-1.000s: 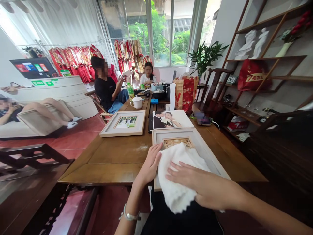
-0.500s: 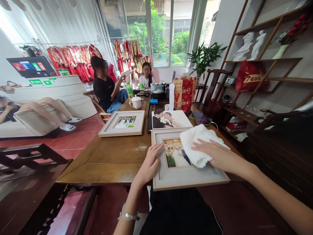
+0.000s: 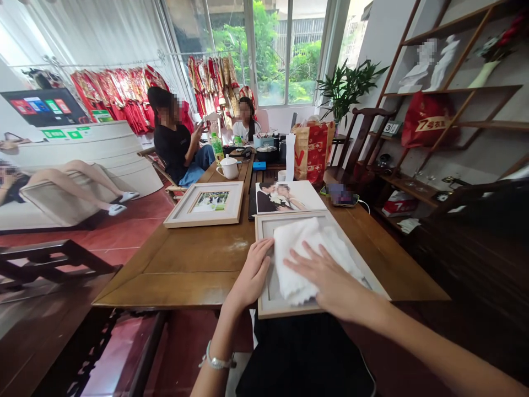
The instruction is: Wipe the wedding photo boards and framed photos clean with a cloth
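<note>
– Straight to the cloth (image 3: 293, 284)! Lying where?
– Bunched on the near frame (image 3: 285, 311), covering most of the middle, right at the desk's (image 3: 198, 253) near edge.
– And with the right grip (image 3: 341, 289)?
– Pressing down on top of the cloth, spread wide, fingers fanned out!
– Over to the left grip (image 3: 251, 273)?
– Resting on the near frame's left edge, fairly wide, fingers pointing forward, just beside the cloth.
– Anything close by?
– Look just beyond for a print (image 3: 285, 197), flat, then left for the other frame (image 3: 229, 212), set apart from the near frame.
– Further back?
– Spot a lidded cup (image 3: 228, 167) and, to its right, a red-and-brown bag (image 3: 312, 151), standing upright!
</note>
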### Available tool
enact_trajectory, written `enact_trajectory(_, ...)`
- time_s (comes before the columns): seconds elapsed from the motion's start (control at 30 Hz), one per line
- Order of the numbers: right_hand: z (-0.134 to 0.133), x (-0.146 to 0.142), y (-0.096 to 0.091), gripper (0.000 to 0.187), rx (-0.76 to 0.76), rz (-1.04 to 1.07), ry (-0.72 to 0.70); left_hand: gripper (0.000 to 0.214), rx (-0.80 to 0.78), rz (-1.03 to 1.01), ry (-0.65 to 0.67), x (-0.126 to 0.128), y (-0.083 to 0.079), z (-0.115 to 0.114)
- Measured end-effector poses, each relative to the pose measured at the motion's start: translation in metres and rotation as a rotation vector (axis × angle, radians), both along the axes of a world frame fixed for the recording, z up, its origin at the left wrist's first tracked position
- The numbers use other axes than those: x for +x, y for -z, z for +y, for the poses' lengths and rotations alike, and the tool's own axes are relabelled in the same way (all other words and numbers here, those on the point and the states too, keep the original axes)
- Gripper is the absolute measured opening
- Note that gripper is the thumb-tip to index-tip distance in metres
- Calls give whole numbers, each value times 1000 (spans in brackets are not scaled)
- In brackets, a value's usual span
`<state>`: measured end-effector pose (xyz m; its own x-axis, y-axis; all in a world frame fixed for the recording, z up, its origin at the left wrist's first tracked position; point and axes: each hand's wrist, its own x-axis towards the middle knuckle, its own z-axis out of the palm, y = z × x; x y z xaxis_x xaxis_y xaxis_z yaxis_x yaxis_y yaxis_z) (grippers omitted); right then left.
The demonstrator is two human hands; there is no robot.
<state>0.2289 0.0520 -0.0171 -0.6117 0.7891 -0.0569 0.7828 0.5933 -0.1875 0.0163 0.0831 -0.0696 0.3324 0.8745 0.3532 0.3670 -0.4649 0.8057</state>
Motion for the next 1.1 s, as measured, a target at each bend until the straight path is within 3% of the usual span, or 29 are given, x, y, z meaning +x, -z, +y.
enact_trajectory(0.13, -44, 19, -13, 100, -62, 8, -91, 40, 16, -11, -1, 0, 0, 0)
enact_trajectory(0.27, -47, 68, -15, 88, -41, -76, 23, 41, 16, -21, 20, 0, 0, 0)
enact_trajectory(0.43, -5, 96, -7, 83, 57, -139, 145, 44, 40, -28, 43, -1, 2, 1)
enact_trajectory(0.63, 67, 82, 9, 83, 246, -102, 173, 46, 41, -17, 47, -2, 1, 1)
enact_trajectory(0.73, 76, 72, 15, 79, 304, -93, 174, 46, 35, -11, 40, -2, -1, 0)
enact_trajectory(0.8, 63, 66, 14, 75, 297, -119, 176, 45, 27, -6, 32, -1, -2, 0)
enact_trajectory(0.9, 24, 58, 2, 72, 234, -159, 166, 45, 22, 2, 27, -1, -2, 0)
enact_trajectory(1.0, -21, 51, -18, 75, 108, -136, 61, 43, 21, 13, 26, 0, -2, 0)
enact_trajectory(1.1, -44, 44, -32, 79, 0, -77, -12, 41, 19, 22, 19, 0, -1, 0)
